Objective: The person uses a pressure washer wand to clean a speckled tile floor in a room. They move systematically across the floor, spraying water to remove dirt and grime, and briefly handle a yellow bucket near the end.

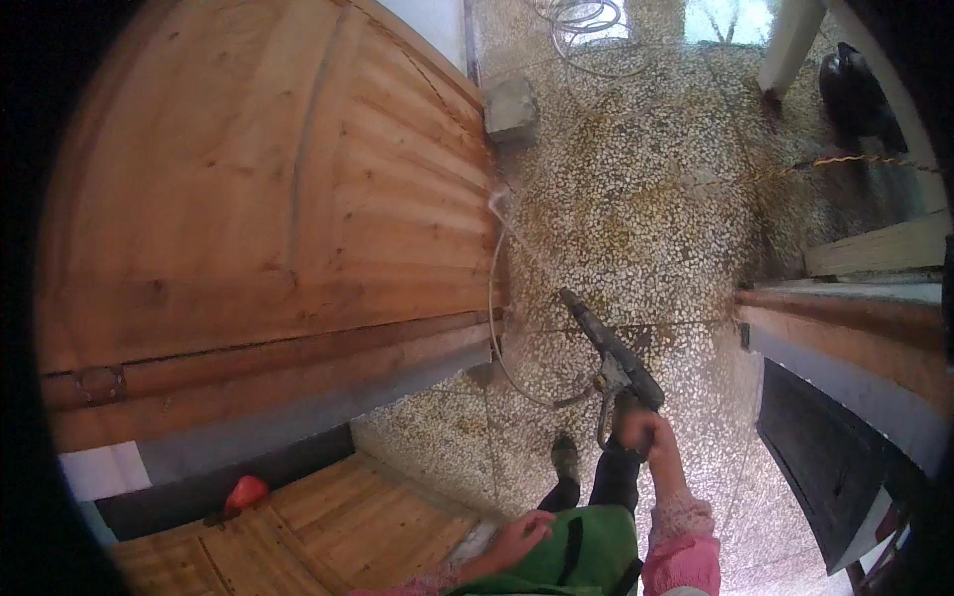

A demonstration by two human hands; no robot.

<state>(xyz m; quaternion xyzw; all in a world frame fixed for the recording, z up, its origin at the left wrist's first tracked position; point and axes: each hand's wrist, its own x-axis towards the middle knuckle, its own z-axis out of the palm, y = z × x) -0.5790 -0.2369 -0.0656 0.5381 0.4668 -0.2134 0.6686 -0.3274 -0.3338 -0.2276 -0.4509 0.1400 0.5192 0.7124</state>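
My right hand [645, 433] is closed around the handle of a dark spray gun [613, 346], whose barrel points up and to the left over the speckled floor. A thin pale hose [492, 287] curves from the gun toward the lower edge of a wooden panelled door [298, 186]. Close to the green apron [589, 544], my left hand [528, 533] holds nothing, its fingers loosely curled and apart.
A stone block [511, 110] lies beside the door's edge. Hose coils [585, 18] rest on the floor at the top. Wooden furniture [358, 521] stands lower left, with a red object [247, 493] on it. A twisted cord [842, 159] crosses at right.
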